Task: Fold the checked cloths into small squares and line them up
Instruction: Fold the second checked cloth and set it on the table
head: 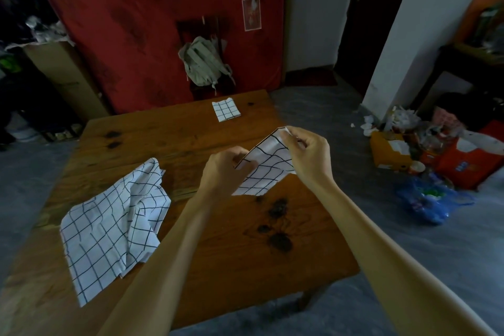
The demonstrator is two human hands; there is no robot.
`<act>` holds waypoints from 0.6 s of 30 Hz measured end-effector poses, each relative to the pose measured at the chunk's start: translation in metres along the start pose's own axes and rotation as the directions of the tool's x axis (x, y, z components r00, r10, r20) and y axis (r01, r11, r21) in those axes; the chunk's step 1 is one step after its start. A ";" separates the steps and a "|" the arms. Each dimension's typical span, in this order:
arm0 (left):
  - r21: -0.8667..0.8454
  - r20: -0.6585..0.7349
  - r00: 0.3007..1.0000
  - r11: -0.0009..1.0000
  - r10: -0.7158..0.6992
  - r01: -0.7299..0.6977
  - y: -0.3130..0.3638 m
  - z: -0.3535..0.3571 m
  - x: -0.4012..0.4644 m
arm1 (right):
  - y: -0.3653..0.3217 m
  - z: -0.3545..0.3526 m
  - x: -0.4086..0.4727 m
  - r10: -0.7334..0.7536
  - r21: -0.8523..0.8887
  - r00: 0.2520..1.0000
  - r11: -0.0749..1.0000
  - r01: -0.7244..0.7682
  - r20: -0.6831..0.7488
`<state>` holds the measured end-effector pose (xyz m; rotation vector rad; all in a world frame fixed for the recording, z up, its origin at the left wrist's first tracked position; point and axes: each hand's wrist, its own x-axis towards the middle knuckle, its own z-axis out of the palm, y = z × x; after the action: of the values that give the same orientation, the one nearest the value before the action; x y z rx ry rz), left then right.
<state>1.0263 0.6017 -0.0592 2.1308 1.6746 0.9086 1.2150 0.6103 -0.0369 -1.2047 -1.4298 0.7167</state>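
Above the wooden table [191, 128] our left hand [222, 169] and right hand [309, 151] each pinched the half-folded checked cloth [268, 169]. A folded square [226, 110] lay at the far edge; a crumpled checked cloth [114, 224] lay left

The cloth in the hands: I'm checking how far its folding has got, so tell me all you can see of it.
The cloth in the hands is white, thin-looking fabric with a dark grid of lines. It is partly folded, more than one layer showing at its edges, and held up above the wooden table, tilted, its lower edge hanging free. The left hand pinches its near left corner and the right hand pinches its far upper corner. It is not yet a small square.
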 end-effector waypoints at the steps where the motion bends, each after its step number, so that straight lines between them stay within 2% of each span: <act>1: 0.013 0.003 1.000 1.000 0.013 -0.013 0.000 0.001 0.000 | -0.001 -0.001 0.000 -0.007 -0.002 1.000 1.000 0.007 0.004; 8: 0.025 -0.244 0.969 0.999 -0.029 0.036 0.000 0.004 0.000 | -0.003 -0.006 -0.007 -0.100 -0.025 0.988 0.994 0.104 0.117; 12: -0.095 -0.249 0.962 0.991 -0.114 0.093 0.004 0.002 0.003 | -0.005 -0.005 -0.013 -0.021 0.065 0.965 0.998 0.005 0.262; 14: -0.170 -0.213 0.966 0.980 -0.144 0.108 0.009 0.001 0.003 | -0.002 -0.002 -0.015 0.041 0.096 0.960 0.993 -0.070 0.278; 16: -0.194 -0.206 0.972 0.978 -0.111 0.070 0.013 0.000 0.002 | 0.001 0.001 -0.015 0.089 0.076 0.967 0.991 -0.109 0.239; 18: -0.155 -0.224 0.975 0.988 -0.008 -0.028 0.015 0.000 0.001 | 0.005 0.003 -0.014 0.056 -0.045 0.978 0.998 -0.048 0.199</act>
<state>1.0382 0.5982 -0.0503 1.9962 1.6316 1.2808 1.2124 0.5992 -0.0469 -1.2315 -1.5894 0.8696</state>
